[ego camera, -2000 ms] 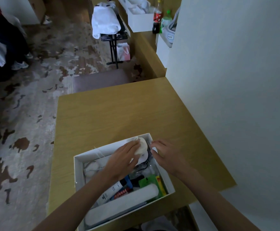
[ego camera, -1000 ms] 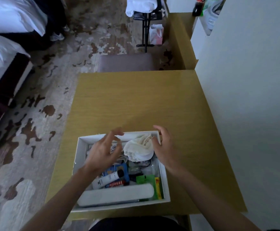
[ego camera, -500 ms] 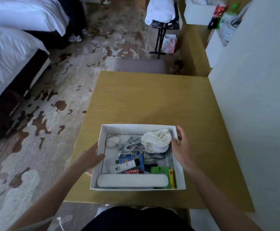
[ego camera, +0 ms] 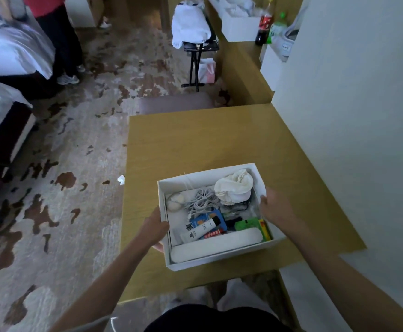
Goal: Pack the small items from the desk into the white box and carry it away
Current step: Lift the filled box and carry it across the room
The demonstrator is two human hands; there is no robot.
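The white box (ego camera: 191,179) is over the near part of the wooden desk (ego camera: 207,140), tilted a little. It holds a cream cloth bundle (ego camera: 234,186), a grey coiled cable (ego camera: 203,198), a white tube (ego camera: 199,231), a blue packet (ego camera: 205,218), a green packet (ego camera: 247,224) and a long white case (ego camera: 217,245). My left hand (ego camera: 155,230) grips the box's left wall, its fingers underneath. My right hand (ego camera: 271,208) grips the right wall.
A white wall (ego camera: 351,116) runs along the desk's right side. A padded stool (ego camera: 176,104) stands behind the desk. Beds (ego camera: 11,51) and a standing person (ego camera: 59,37) are at the far left. A folding rack with white cloth (ego camera: 191,27) and a counter with bottles (ego camera: 265,22) lie farther back.
Both hands left the items inside the box and took hold of its two side walls. The box has come nearer to me, and the view has swung to the left.
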